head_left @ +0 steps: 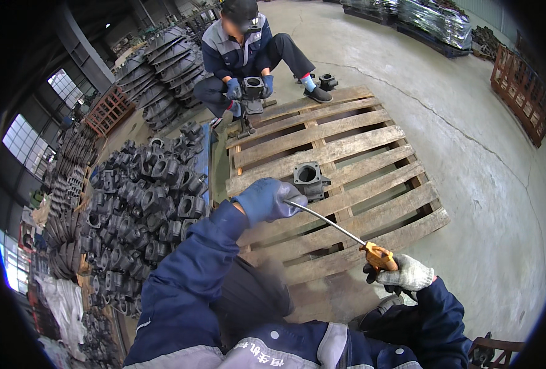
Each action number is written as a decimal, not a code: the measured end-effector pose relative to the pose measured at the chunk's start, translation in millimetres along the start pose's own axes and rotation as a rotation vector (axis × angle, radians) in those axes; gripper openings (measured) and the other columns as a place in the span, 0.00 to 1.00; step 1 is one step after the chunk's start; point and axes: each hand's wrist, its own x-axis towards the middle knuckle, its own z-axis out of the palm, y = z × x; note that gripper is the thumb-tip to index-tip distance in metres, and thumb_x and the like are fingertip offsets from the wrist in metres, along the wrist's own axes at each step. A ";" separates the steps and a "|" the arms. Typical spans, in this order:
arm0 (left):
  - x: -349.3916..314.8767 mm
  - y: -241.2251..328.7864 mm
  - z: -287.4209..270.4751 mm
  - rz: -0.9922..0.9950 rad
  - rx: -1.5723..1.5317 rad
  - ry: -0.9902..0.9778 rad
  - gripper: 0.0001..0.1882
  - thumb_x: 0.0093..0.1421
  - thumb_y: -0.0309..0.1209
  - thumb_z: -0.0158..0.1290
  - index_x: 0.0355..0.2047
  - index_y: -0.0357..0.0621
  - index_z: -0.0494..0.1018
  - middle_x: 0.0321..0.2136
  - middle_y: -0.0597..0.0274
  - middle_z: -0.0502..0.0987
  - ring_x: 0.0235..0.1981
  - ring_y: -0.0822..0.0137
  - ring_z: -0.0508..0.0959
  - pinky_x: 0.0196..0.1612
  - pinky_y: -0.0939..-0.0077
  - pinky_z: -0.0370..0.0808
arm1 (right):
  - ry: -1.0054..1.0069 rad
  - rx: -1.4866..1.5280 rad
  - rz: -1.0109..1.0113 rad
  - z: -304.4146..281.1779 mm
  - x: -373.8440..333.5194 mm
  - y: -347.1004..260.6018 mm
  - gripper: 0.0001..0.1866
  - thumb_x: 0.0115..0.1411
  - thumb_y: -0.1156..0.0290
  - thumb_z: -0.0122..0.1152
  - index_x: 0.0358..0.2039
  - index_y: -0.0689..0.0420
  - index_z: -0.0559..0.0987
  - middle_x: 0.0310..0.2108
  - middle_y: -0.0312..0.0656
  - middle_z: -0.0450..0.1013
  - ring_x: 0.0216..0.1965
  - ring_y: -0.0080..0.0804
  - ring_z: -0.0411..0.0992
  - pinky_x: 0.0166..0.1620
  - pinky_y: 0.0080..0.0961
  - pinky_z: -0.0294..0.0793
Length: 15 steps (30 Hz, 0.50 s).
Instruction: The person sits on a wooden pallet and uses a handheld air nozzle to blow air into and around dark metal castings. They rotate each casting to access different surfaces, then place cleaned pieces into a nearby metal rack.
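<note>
My left hand point(265, 200), in a blue glove, is closed, with its fingers curled just in front of a dark metal casting point(308, 175). That casting has a round bore and a square flange, and it stands upright on the wooden pallet point(371, 169). A long-shafted tool with an orange-yellow handle point(380, 256) is gripped in my right hand point(409, 273), which wears a white and black glove. The thin metal shaft point(331, 224) slants up to the left, its tip at my left fingers. What those fingers hold is hidden.
A large heap of dark castings point(140, 215) lies at the left. Beyond the pallet, a crouching co-worker point(239, 55) in blue gloves handles another casting point(252, 89). Stacked metal parts point(168, 67) stand behind, with brown racks point(522, 89) at far right.
</note>
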 end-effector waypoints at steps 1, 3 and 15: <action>1.5 0.1 0.4 -0.036 -0.014 -0.021 0.17 0.62 0.49 0.55 0.28 0.50 0.80 0.13 0.58 0.72 0.14 0.61 0.70 0.23 0.65 0.68 | 0.008 -0.007 0.005 1.0 0.0 -0.4 0.24 0.56 0.56 0.68 0.49 0.56 0.80 0.28 0.35 0.77 0.22 0.19 0.71 0.26 0.19 0.71; 2.9 -1.3 0.0 0.013 0.011 -0.001 0.17 0.62 0.49 0.54 0.28 0.52 0.80 0.13 0.57 0.72 0.15 0.58 0.71 0.25 0.65 0.70 | 0.023 -0.025 0.013 2.3 0.6 -0.8 0.24 0.57 0.56 0.68 0.50 0.56 0.80 0.25 0.35 0.76 0.21 0.19 0.70 0.25 0.18 0.70; 5.5 -5.3 0.0 0.128 -0.023 0.029 0.10 0.58 0.36 0.62 0.33 0.44 0.83 0.26 0.52 0.82 0.26 0.61 0.81 0.33 0.71 0.78 | -0.008 -0.230 -0.018 0.0 -1.2 -7.8 0.28 0.58 0.49 0.67 0.51 0.55 0.80 0.23 0.36 0.75 0.22 0.20 0.72 0.25 0.22 0.72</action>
